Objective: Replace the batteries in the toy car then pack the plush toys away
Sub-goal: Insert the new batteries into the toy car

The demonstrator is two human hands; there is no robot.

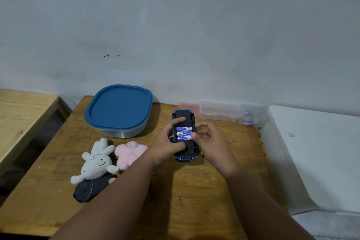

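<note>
Wooden table [194, 191], white appliance [315, 154] on its right, second wooden table [21, 115] at left, pale wall [175, 25] behind.

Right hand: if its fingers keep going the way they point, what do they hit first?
Likely the batteries in the upturned toy car: the right hand points left, fingers already at their ends. Depth is unclear.

The left hand [167, 142] hides the toy car's [184, 134] left side; battery labels are too small to read.
</note>
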